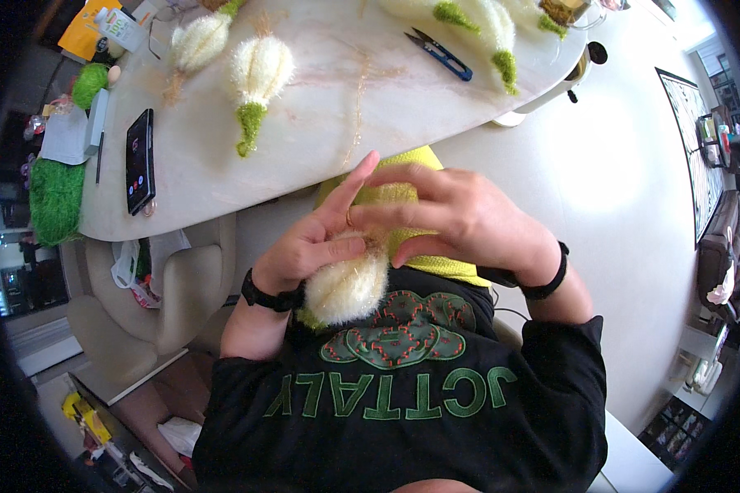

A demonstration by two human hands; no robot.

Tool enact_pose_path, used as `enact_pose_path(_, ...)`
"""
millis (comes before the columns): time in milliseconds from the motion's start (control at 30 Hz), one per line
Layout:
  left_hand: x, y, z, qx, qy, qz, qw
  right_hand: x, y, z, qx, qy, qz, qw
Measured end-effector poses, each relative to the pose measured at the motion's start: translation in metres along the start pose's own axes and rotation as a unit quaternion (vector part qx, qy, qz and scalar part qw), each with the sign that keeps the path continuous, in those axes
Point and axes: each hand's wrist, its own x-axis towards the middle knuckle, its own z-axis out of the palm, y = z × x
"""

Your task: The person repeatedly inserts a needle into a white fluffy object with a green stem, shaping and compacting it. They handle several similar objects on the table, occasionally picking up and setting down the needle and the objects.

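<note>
My left hand (314,246) is closed around a fuzzy cream crocheted bulb (351,286), held above my lap. Its green end points down-left, and its brownish end lies by my fingers. My right hand (462,215) is blurred and meets the left fingertips over that brownish end; whether it pinches any strand cannot be told. On the table (296,142) lie two similar bulbs (262,71) (200,43) with green stalks and tan fringe. More cream pieces with green tips (499,37) lie at the far right, near blue-handled thread snips (447,58). A thin golden strand (359,105) trails across the tabletop.
At the table's left are a smartphone (140,163), a dark thin stick (100,157), green yarn (55,200), a green ball (90,86) and a white bottle (120,28). A beige chair (188,296) stands left of me. Yellow fabric (431,246) covers my lap.
</note>
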Motion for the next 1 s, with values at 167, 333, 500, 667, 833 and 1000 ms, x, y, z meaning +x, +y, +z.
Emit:
enact_pose_path(167,-0.005,0.002,0.002,-0.016,-0.001,-0.017,1.000,0.001,-0.001,0.007,-0.137,-0.019,-0.053,0.989)
enact_pose_path(333,-0.006,0.003,0.005,-0.044,-0.001,-0.042,0.998,-0.003,-0.013,0.007,-0.216,-0.031,-0.101,0.971)
enact_pose_path(500,-0.004,0.007,0.006,-0.102,-0.037,-0.075,0.991,-0.003,-0.018,0.018,-0.167,0.011,-0.131,0.977)
enact_pose_path(667,-0.016,0.005,0.009,-0.272,0.035,-0.090,0.957,-0.005,-0.019,0.022,-0.118,0.029,-0.080,0.989)
enact_pose_path(833,-0.024,0.006,-0.008,-0.120,0.000,0.027,0.992,0.007,-0.020,0.028,-0.062,0.112,0.013,0.992)
enact_pose_path(1000,-0.043,0.020,0.004,0.142,0.197,0.189,0.951,0.031,-0.029,0.034,-0.020,0.179,0.077,0.981)
